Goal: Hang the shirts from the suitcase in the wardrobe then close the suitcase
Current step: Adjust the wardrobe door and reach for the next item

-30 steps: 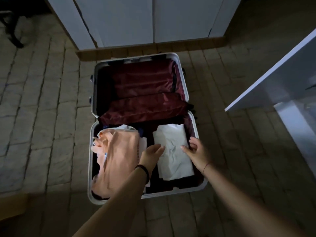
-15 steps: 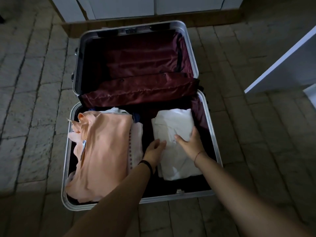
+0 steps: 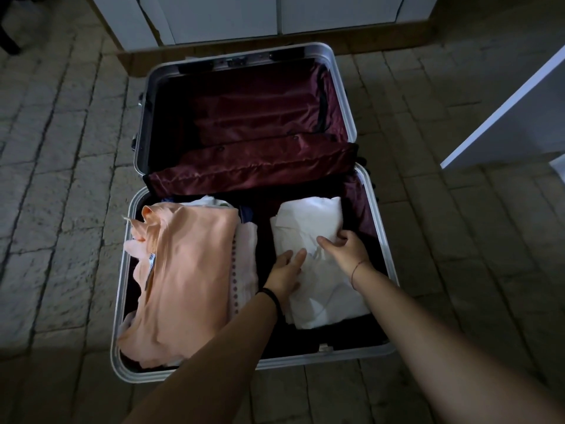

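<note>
Filling suitcase: peach shirt, wht shirt

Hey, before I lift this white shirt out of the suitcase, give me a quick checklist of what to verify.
1. Suitcase lid open and lying flat: ok.
2. Left hand on the white shirt: ok, straight fingers rest at its left edge.
3. Right hand has a grip: ok, its fingers curl into the folds.
4. Peach shirt clear of the lift: ok, it lies apart on the left side.
5. White shirt free underneath: cannot tell, its underside is hidden.
6. Wardrobe ready: cannot tell. The white doors beyond the suitcase look shut, and no hanger is in view.
</note>
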